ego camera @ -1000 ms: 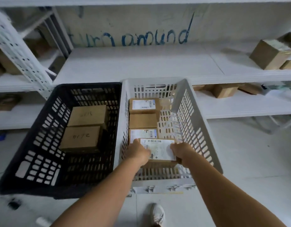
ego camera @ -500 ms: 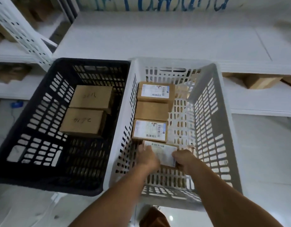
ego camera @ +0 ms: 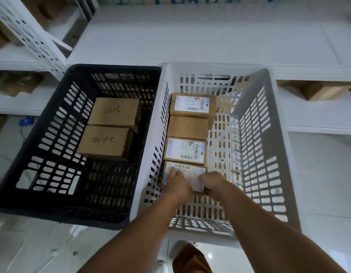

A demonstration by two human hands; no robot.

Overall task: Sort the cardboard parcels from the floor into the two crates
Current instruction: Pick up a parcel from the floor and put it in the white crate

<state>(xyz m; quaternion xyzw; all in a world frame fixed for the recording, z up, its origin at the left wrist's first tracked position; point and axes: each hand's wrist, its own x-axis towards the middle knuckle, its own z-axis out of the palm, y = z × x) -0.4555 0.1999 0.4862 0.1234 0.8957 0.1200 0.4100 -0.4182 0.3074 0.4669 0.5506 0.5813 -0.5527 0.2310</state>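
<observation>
Black crate, left of the fingers: two plain parcels inside. White crate: three parcels in a row just beyond the fingers. Labelled parcel at the row's near end. Left hand grips its left edge, right hand its right; both forearms reach down over the near rim.

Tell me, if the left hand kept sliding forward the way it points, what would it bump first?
Probably the labelled parcel just beyond the parcel that the left hand holds.
</observation>
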